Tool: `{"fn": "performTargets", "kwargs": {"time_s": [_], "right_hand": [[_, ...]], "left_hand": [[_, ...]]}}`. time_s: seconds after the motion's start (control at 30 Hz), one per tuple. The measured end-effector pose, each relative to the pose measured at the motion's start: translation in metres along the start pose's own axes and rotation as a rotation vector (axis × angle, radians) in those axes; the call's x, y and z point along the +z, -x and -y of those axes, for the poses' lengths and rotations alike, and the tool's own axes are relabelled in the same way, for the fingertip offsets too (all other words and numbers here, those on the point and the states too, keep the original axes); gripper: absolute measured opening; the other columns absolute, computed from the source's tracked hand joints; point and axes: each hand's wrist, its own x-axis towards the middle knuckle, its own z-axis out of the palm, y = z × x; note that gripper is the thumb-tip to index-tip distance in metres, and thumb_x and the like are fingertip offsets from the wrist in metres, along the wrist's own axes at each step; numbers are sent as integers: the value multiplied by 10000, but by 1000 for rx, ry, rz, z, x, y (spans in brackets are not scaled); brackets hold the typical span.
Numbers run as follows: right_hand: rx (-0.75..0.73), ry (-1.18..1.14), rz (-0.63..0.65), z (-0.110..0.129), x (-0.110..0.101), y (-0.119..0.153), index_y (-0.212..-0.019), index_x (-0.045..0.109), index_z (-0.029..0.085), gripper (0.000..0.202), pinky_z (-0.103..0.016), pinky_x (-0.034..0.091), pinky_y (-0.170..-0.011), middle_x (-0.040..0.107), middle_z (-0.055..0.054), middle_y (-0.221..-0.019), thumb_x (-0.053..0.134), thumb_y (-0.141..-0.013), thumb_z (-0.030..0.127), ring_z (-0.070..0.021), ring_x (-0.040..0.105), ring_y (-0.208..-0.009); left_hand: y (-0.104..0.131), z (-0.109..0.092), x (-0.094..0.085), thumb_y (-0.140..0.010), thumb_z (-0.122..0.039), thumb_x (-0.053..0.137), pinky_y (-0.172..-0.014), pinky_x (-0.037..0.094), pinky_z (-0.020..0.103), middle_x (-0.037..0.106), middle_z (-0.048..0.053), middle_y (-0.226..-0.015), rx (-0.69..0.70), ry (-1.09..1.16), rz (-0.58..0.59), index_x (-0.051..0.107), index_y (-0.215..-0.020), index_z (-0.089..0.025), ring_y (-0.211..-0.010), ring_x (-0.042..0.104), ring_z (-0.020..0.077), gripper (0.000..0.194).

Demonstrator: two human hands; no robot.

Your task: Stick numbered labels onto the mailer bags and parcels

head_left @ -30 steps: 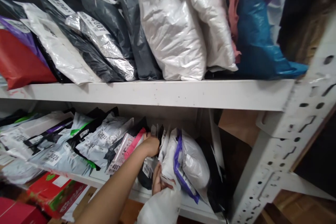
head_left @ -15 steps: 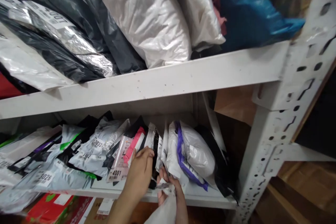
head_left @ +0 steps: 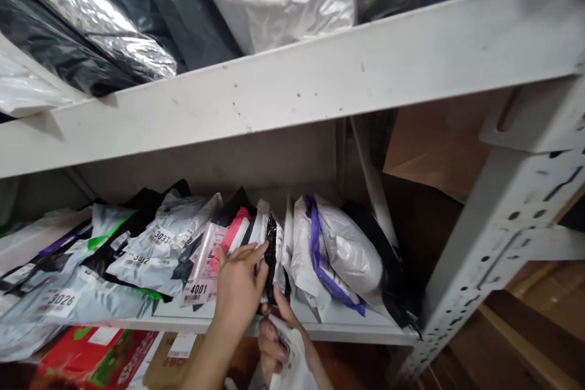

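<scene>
My left hand [head_left: 240, 280] reaches among the parcels on the lower shelf, its fingers apart. Its fingertips touch a shiny black parcel [head_left: 271, 250] that stands on edge between white ones. To its left lie a pink-edged parcel [head_left: 235, 228] and a clear-pink bag labelled 4001 [head_left: 198, 290]. My right hand [head_left: 273, 341], at the shelf's front edge, is closed on a white plastic bag [head_left: 295, 356] that hangs down out of the frame. Its thumb points up towards the black parcel. The bag's lower part is cut off.
Right of my hands stand a white-and-purple parcel [head_left: 320, 262] and a black parcel [head_left: 384, 262]. Grey mailers [head_left: 158, 250] with numbered labels lie left. A shelf beam [head_left: 283, 94] crosses above, with an upright post [head_left: 493, 250] at right. Below is a red box [head_left: 95, 356].
The view has moved closer to the lower shelf. My left hand's fingers have spread and shifted against the parcels. My right hand has drawn slightly down and left with the white bag.
</scene>
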Motion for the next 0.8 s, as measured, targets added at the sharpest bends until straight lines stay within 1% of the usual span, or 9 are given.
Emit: {"fn": "performTargets", "kwargs": {"time_s": [0.07, 0.17, 0.23, 0.33, 0.47, 0.6, 0.67, 0.73, 0.8], "right_hand": [[46, -126, 52, -2, 1, 1, -629, 586, 169, 461, -153, 146, -261, 527, 89, -416, 851, -503, 525, -19, 275, -254], [-2, -236, 52, -4, -2, -2, -680, 632, 125, 403, -131, 162, -269, 599, 70, -487, 866, -547, 425, 7, 261, -270], [18, -288, 40, -5, -9, -7, -677, 643, 104, 343, -129, 154, -264, 630, 59, -528, 853, -600, 365, 20, 201, -273], [5, -368, 18, -8, -26, -15, -667, 651, 122, 217, -130, 118, -261, 624, 72, -514, 797, -695, 279, 17, 87, -286], [-212, -438, -99, -16, -49, -22, -715, 679, 160, 107, -109, 181, -305, 707, 25, -702, 772, -700, 212, 21, 180, -333], [-291, -417, -142, -19, -57, -23, -722, 690, 192, 148, -108, 180, -320, 727, 10, -831, 800, -625, 212, 19, 244, -371], [-271, -444, -129, -14, -52, -20, -770, 697, 199, 160, -107, 200, -320, 730, 16, -860, 789, -640, 207, 19, 268, -369], [-190, -501, -68, -6, -44, -13, -882, 690, 175, 181, -100, 242, -332, 727, 18, -842, 744, -712, 204, 21, 320, -370], [-77, -549, 22, 4, -33, -6, -1019, 649, 134, 240, -97, 258, -343, 706, 35, -775, 679, -794, 212, 25, 356, -367]], "left_hand": [[5, 5, 3, -843, -176, 465, -1144, 47, 614, 703, 46, -1105, 44, -9, -17, 645, -1175, -295, -1109, 604, 241, 396], [8, 8, 3, -831, -142, 439, -1143, 76, 619, 693, 59, -1082, 77, -87, -7, 594, -1250, -301, -1060, 626, 238, 474], [7, 9, 1, -817, -129, 436, -1140, 86, 625, 684, 67, -1086, 78, -113, 13, 566, -1283, -296, -1044, 628, 241, 512], [6, 10, 2, -828, -142, 405, -1150, 81, 606, 683, 49, -1063, 60, -31, 3, 600, -1242, -294, -1057, 617, 226, 482], [14, 13, 10, -861, -239, 392, -1171, 72, 561, 654, 5, -838, 21, 103, -144, 698, -1091, -274, -909, 640, 187, 385], [20, 13, 15, -863, -277, 375, -1182, 78, 524, 565, -22, -700, -2, 167, -264, 728, -977, -237, -713, 602, 145, 373], [16, 12, 10, -849, -269, 370, -1169, 117, 535, 610, -15, -732, -13, 165, -221, 701, -1014, -231, -728, 613, 164, 372], [8, 9, 1, -825, -278, 406, -1122, 226, 544, 673, 8, -789, -75, 129, -147, 640, -1089, -214, -805, 637, 210, 359], [-3, 6, -7, -819, -338, 462, -1045, 323, 535, 689, 26, -752, -150, 36, -32, 622, -1017, -200, -825, 645, 252, 290]]}}
